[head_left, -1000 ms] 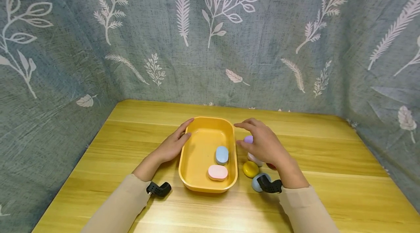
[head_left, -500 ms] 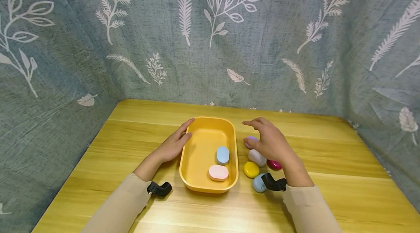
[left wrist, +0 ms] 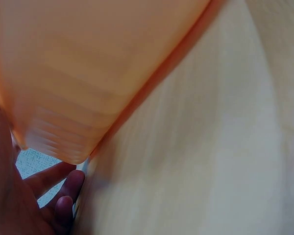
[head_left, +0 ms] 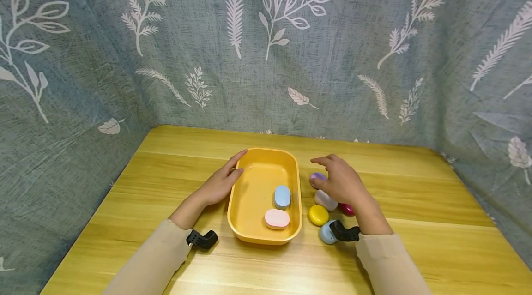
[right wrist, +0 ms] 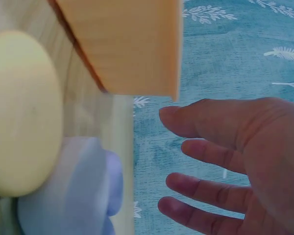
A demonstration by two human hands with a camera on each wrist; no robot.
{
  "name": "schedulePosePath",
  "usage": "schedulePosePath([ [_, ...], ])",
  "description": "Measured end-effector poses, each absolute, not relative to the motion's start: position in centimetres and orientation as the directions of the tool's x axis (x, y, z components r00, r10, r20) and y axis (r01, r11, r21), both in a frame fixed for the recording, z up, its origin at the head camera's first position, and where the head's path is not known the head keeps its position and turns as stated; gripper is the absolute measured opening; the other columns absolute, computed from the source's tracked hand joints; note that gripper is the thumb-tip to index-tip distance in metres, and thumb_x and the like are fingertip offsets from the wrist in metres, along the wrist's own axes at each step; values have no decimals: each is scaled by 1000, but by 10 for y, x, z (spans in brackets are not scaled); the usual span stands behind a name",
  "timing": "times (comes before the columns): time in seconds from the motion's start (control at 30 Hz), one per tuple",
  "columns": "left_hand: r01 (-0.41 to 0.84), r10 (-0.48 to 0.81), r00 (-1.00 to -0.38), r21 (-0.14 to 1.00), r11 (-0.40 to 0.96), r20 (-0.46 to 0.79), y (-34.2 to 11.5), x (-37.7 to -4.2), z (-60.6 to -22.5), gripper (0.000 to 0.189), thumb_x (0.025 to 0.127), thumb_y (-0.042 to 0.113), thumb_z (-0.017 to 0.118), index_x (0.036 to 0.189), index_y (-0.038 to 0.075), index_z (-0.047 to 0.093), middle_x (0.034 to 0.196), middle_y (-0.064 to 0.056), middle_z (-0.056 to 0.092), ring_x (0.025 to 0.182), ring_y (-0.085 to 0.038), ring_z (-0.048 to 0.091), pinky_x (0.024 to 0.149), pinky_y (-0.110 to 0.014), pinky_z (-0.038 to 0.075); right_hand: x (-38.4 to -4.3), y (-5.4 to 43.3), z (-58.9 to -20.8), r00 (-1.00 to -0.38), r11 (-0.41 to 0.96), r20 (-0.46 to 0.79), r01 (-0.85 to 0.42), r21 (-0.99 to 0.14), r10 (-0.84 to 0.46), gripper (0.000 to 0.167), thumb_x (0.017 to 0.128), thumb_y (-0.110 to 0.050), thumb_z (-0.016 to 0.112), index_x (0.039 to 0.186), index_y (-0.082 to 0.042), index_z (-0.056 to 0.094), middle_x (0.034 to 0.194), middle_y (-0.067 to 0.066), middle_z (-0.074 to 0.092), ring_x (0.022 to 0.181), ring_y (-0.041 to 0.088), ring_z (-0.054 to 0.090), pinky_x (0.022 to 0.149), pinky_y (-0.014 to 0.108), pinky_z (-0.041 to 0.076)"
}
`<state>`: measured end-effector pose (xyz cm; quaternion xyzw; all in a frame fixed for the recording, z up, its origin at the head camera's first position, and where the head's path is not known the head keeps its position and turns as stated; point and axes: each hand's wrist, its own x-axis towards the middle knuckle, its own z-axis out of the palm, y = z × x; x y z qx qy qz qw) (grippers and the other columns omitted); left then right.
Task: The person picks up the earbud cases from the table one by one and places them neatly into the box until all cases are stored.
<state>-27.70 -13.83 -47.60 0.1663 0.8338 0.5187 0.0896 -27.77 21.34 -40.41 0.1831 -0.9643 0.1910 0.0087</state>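
Observation:
A yellow rectangular bin [head_left: 253, 235] with rounded corners stands mid-table. My left hand [head_left: 216, 188] rests along its left side, thumb over the rim and fingers straight against the outer wall. Inside the bin lie a light blue oval piece [head_left: 282, 197] and a pink oval piece [head_left: 277, 219]. My right hand [head_left: 341, 180] hovers right of the bin with fingers loosely spread. Its thumb overlaps a purple rounded piece [head_left: 317, 176] in the head view. In the right wrist view nothing lies between the thumb and the fingers.
Near my right wrist lie a whitish rounded piece [head_left: 326, 200], a yellow disc-like piece [head_left: 318, 215], a grey-blue round piece [head_left: 327, 234] and a partly hidden magenta piece [head_left: 347, 209]. A leaf-patterned cloth [head_left: 249, 78] hangs behind the wooden table [head_left: 174, 165].
My right hand has moved from the bin's right rim out to the right, over the purple piece. My left hand and the bin have stayed put.

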Motion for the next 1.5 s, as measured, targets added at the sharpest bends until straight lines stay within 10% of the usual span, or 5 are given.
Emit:
schedulePosePath([
  [1.5, 203, 373, -927, 894, 399, 43, -136, -277, -476, 55, 114, 35, 36, 165, 42, 17, 175, 0, 14, 160, -31, 19, 127, -57, 24, -288, 215, -430, -928, 875, -22, -342, -344, -371, 34, 97, -22, 72, 128, -9, 71, 129, 21, 61, 112, 39, 62, 98, 57, 50],
])
